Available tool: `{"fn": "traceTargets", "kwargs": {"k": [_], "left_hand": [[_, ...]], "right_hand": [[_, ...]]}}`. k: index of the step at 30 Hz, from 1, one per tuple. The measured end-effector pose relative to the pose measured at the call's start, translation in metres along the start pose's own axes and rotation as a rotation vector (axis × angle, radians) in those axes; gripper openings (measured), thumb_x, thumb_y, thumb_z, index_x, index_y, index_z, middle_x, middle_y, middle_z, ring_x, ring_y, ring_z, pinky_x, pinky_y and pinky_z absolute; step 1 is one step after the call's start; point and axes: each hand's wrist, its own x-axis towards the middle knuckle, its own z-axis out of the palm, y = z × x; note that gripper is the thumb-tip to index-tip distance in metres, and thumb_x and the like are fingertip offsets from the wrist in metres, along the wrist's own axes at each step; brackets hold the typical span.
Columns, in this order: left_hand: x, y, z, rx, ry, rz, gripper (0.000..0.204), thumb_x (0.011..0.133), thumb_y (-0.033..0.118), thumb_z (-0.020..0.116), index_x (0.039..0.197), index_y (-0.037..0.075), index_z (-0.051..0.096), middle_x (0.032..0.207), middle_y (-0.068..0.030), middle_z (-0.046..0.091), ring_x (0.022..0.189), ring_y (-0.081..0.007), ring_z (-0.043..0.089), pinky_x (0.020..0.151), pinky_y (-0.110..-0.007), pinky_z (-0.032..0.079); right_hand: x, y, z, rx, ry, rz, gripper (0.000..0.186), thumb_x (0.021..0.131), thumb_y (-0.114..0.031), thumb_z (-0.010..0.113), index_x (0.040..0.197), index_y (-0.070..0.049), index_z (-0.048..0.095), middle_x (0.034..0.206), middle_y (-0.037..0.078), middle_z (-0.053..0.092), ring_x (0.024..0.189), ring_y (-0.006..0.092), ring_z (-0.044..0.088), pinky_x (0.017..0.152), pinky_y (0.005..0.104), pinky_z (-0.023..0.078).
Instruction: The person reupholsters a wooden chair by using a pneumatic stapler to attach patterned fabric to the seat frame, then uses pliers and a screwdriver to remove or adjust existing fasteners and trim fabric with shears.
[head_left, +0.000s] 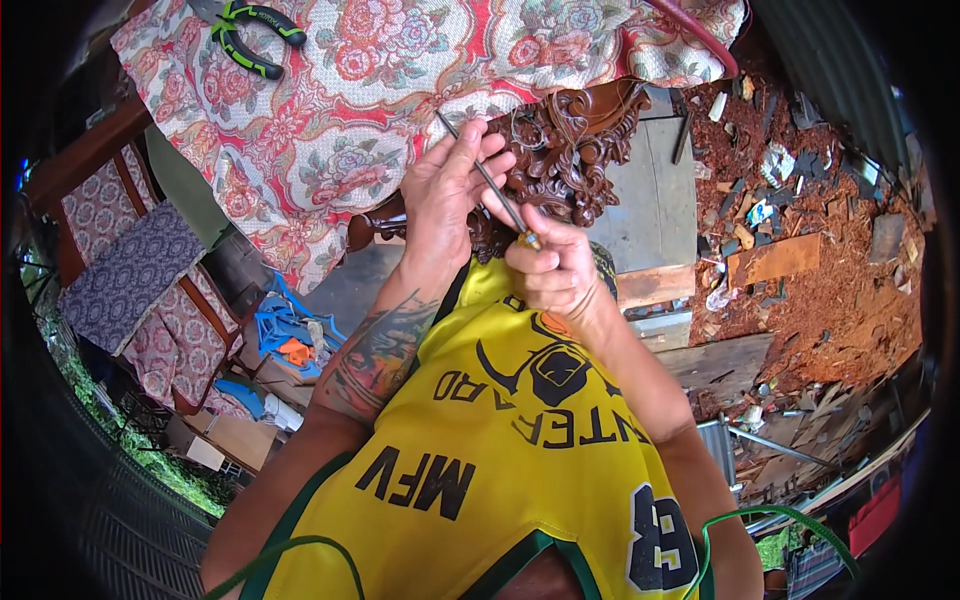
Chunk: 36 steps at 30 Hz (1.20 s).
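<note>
A thin grey metal rod with a brass-coloured ferrule [497,190] is pinched at its lower end by the closed right hand [550,270] and steadied by the curled fingers of the left hand [445,195], above the dark carved wooden chair frame [560,150]. Prying at the frame seems in hand; a firm, steady grip is called for next. Plain brown cardboard boxes [235,437] lie at lower left.

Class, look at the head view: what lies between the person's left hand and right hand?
A thin metal rod spans the gap between the left hand and right hand, in the head view.

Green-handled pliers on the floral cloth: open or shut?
Open: the green-and-black handled pliers lie with handles spread apart on the floral cloth.
</note>
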Motion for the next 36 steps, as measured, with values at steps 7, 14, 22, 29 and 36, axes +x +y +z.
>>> {"fn": "traceTargets", "kwargs": {"k": [7, 14, 22, 29, 36], "left_hand": [[-0.002, 0.000, 0.002, -0.015, 0.059, 0.001, 0.035, 0.104, 0.029, 0.070, 0.125, 0.002, 0.069, 0.105, -0.0097, 0.075, 0.090, -0.0189, 0.076, 0.079, -0.031, 0.063], [0.002, 0.001, 0.001, -0.013, 0.029, 0.020, 0.035, 0.104, 0.030, 0.069, 0.125, 0.002, 0.069, 0.108, -0.0092, 0.075, 0.089, -0.0188, 0.076, 0.080, -0.031, 0.063], [0.002, 0.004, 0.003, 0.006, -0.044, 0.020, 0.038, 0.110, 0.030, 0.059, 0.130, -0.002, 0.062, 0.114, -0.0137, 0.073, 0.097, -0.0242, 0.076, 0.085, -0.038, 0.066], [0.004, 0.003, 0.000, -0.073, -0.132, 0.010, 0.038, 0.113, 0.027, 0.050, 0.133, -0.005, 0.057, 0.115, -0.0161, 0.071, 0.101, -0.0251, 0.075, 0.089, -0.040, 0.066], [0.005, -0.002, -0.003, -0.016, -0.100, 0.047, 0.034, 0.112, 0.026, 0.054, 0.128, -0.004, 0.060, 0.112, -0.0158, 0.072, 0.096, -0.0239, 0.076, 0.087, -0.038, 0.066]], "right_hand": [[0.010, 0.035, 0.066, -1.462, 1.032, -0.451, 0.048, 0.109, -0.037, 0.059, 0.147, -0.008, 0.059, 0.076, 0.003, 0.061, 0.049, 0.0106, 0.054, 0.041, 0.0225, 0.041], [-0.003, 0.008, 0.054, -1.526, 0.752, -0.510, 0.040, 0.106, -0.032, 0.065, 0.131, -0.001, 0.068, 0.077, 0.006, 0.066, 0.054, 0.0130, 0.060, 0.051, 0.0293, 0.048], [0.013, 0.043, 0.065, -2.391, 1.149, -0.858, 0.025, 0.097, -0.026, 0.072, 0.112, -0.006, 0.077, 0.075, 0.011, 0.065, 0.066, 0.0298, 0.068, 0.059, 0.0406, 0.054], [0.010, 0.042, 0.053, -2.768, 1.151, -1.149, 0.020, 0.096, -0.024, 0.073, 0.111, -0.011, 0.074, 0.080, 0.013, 0.066, 0.070, 0.0379, 0.069, 0.057, 0.0477, 0.054], [0.010, 0.030, 0.040, -2.352, 1.077, -0.865, 0.026, 0.099, -0.025, 0.071, 0.116, -0.006, 0.070, 0.075, 0.012, 0.068, 0.057, 0.0275, 0.067, 0.055, 0.0432, 0.053]]}}
